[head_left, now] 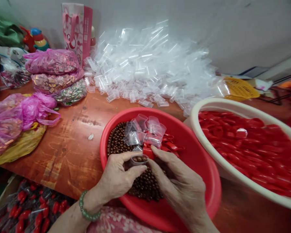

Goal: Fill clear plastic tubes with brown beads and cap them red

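My left hand (115,178), with a green bead bracelet at the wrist, pinches a short clear plastic tube (135,163) between thumb and fingers. Brown balls show in the tube's open mouth. Close against it, my right hand (179,181) has thumb and forefinger at a red plastic cap (148,152). Both hands are over a red basin (208,181). Inside it lie many glossy brown balls (145,184), a small heap of clear tubes (145,127) and more red caps (171,144).
A white tub (196,111) full of red plastic pieces stands at right. Behind is a large pile of clear tubes (145,64). Pink bags (53,61) of small packets and a gift bag (74,29) are at left. Below, a box holds red-capped pieces (24,213).
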The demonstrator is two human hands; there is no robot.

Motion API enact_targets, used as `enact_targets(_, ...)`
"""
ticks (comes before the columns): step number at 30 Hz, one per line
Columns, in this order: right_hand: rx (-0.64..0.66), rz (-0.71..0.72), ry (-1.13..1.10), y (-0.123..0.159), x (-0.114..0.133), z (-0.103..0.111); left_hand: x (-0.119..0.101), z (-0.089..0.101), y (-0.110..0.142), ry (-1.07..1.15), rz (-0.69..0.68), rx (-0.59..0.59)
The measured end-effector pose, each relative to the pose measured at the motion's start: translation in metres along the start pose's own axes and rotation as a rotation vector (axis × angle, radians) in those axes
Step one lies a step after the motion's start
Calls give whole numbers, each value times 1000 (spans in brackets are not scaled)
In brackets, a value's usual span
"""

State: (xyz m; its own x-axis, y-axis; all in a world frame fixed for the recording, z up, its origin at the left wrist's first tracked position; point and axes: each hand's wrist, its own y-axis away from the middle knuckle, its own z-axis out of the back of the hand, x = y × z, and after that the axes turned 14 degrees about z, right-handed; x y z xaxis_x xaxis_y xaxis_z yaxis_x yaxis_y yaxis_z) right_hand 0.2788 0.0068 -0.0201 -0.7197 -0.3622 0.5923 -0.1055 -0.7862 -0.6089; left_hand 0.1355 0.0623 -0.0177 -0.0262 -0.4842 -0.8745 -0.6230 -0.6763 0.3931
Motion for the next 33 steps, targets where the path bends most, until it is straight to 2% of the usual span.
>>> enact_targets(4, 26, -198, -167, -8, -6, 8, 1, 2, 1, -45, 10, 28)
enact_targets(6, 13, -246, -237, -16, -6, 15, 0, 3, 1, -28, 27, 30)
enact_targets(9, 30, -125, -292, -28, -1, 19, -2, 4, 3, 11, 39, 68)
enact_targets(12, 147, 107, -358, -36, 5, 16, -3, 5, 4, 43, 5, 153)
enact_targets(14, 213, 187, -374, -37, 6, 13, -3, 5, 5, 53, -28, 201)
enact_targets(23, 333, 224, -301, -37, 3, 15, -3, 10, 4, -75, -19, 178)
enact_targets(29, 300, 302, -238, -31, 2, 8, 0, 10, 3, -153, 9, 145)
enact_targets(33, 344, 409, -29, -20, -1, 7, 0, 10, 1, -71, -7, 168)
